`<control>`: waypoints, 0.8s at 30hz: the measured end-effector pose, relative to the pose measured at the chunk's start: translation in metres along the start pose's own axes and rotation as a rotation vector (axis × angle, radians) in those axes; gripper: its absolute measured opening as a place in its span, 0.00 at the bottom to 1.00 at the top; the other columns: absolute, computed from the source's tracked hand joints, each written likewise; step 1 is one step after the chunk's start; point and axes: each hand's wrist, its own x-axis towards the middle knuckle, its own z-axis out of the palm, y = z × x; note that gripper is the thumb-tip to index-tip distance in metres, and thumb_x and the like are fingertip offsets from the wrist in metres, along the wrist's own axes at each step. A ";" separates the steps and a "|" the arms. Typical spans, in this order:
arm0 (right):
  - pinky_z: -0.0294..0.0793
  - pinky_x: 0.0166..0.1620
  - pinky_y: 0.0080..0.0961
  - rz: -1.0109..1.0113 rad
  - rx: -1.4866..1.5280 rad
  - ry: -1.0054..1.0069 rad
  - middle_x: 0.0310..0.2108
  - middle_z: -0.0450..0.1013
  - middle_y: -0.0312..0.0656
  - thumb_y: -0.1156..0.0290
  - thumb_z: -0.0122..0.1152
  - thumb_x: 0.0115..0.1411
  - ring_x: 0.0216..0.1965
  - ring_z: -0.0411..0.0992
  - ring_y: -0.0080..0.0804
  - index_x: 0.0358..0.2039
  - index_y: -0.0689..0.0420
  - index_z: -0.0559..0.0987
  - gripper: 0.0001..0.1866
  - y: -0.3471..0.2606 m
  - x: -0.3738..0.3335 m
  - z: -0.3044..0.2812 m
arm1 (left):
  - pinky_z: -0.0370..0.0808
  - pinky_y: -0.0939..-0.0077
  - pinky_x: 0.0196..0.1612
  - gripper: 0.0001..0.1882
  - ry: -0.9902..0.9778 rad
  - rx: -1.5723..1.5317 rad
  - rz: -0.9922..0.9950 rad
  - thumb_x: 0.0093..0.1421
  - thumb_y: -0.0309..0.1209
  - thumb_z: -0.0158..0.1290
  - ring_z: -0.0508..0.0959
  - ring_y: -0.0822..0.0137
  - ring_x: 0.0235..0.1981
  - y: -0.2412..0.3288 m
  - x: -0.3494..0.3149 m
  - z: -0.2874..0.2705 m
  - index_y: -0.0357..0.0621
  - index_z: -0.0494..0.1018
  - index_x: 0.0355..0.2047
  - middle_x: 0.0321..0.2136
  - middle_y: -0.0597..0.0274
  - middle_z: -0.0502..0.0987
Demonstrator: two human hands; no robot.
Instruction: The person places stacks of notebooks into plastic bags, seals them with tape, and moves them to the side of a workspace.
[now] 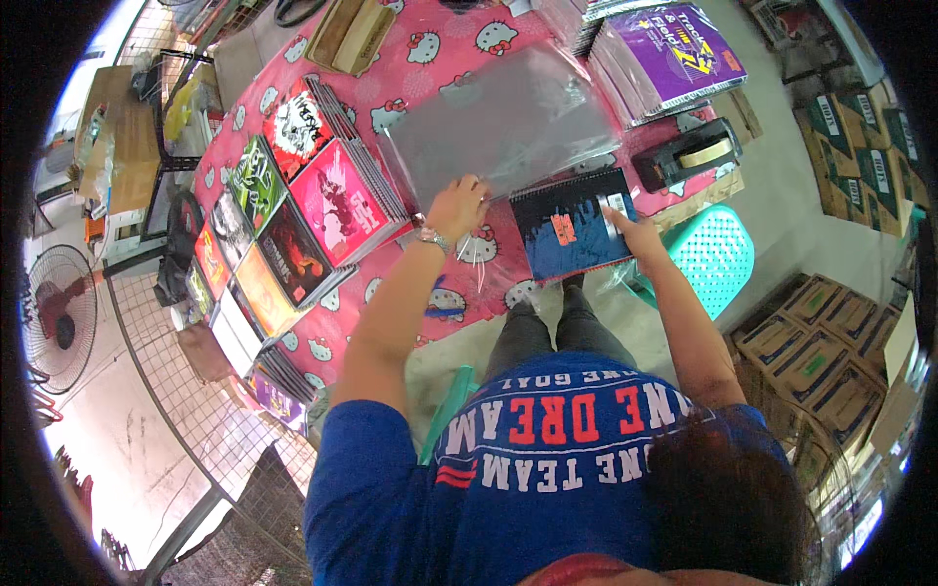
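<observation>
A spiral notebook (572, 230) with a blue and black cover and an orange sticker lies flat at the table's near edge. My right hand (637, 234) grips its right side, thumb on top and the other fingers hidden beneath. Left of the notebook, my left hand (461, 207) has its fingers bent and drawn together at the near edge of a stack of clear plastic bags (508, 117). Those fingertips seem to pinch the top bag; the exact hold is partly hidden.
Rows of spiral notebooks (337, 200) in several colours stand left on the pink patterned tablecloth (420, 83). Purple notebooks (674, 59) are piled at the far right. Nearer are a black tape dispenser (689, 156) and a turquoise plastic stool (708, 259). Cartons (821, 332) stand on the floor.
</observation>
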 end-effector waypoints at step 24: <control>0.70 0.43 0.24 -0.029 -0.234 0.121 0.39 0.74 0.42 0.49 0.68 0.47 0.38 0.72 0.27 0.45 0.65 0.74 0.34 -0.002 -0.004 0.003 | 0.73 0.56 0.48 0.31 -0.074 0.226 0.114 0.46 0.33 0.54 0.61 0.47 0.56 0.000 0.028 -0.034 0.52 0.63 0.54 0.59 0.54 0.58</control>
